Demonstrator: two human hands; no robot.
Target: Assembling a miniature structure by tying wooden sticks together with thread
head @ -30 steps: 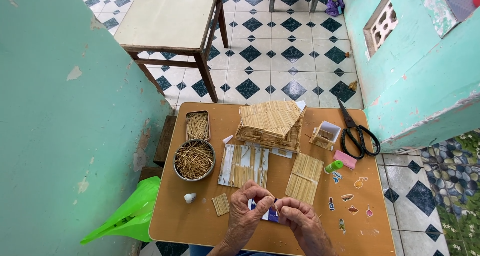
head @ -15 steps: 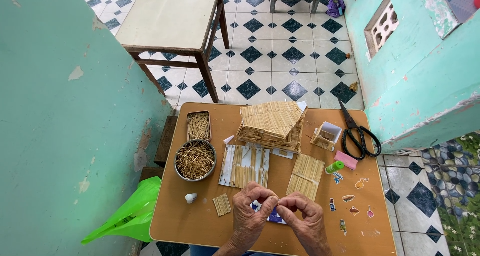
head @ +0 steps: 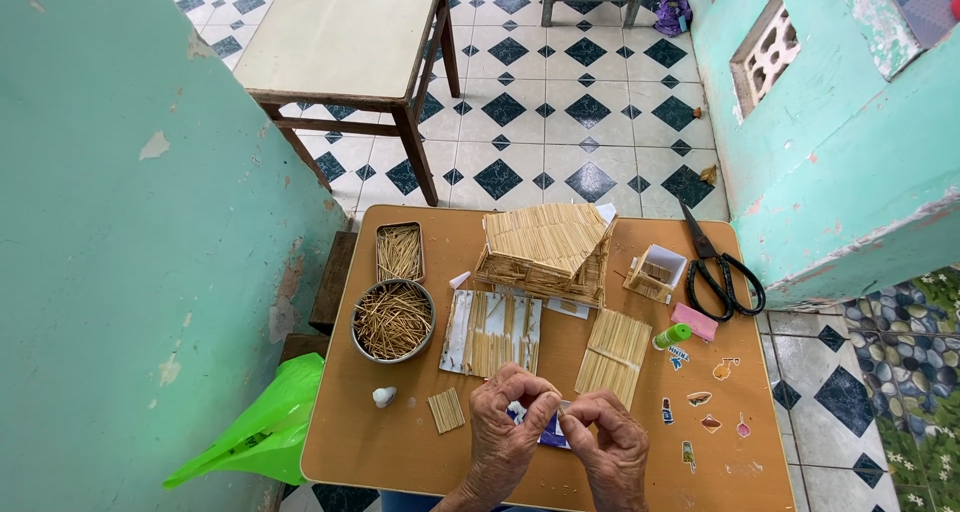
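My left hand [head: 508, 432] and my right hand [head: 612, 446] meet at the near edge of a small brown table [head: 400, 452]. Their fingertips pinch a thin wooden stick [head: 556, 404] between them, above a small blue and white paper piece [head: 550, 434]. Just beyond the hands lie a flat panel of glued sticks on white card [head: 492, 332] and a second stick panel [head: 612, 350]. A model house made of sticks [head: 545, 250] stands at the table's far middle.
A round tin [head: 393, 320] and a rectangular tin [head: 399, 252] of sticks sit at the left. Black scissors [head: 718, 270], a green glue tube [head: 672, 336], a pink eraser [head: 694, 322] and small stickers [head: 700, 400] lie right. A green bag [head: 262, 430] hangs left; teal walls flank both sides.
My hands have shifted slightly and closed in on each other, fingertips now pinching the stick above the blue paper piece. Everything else on the table stays put.
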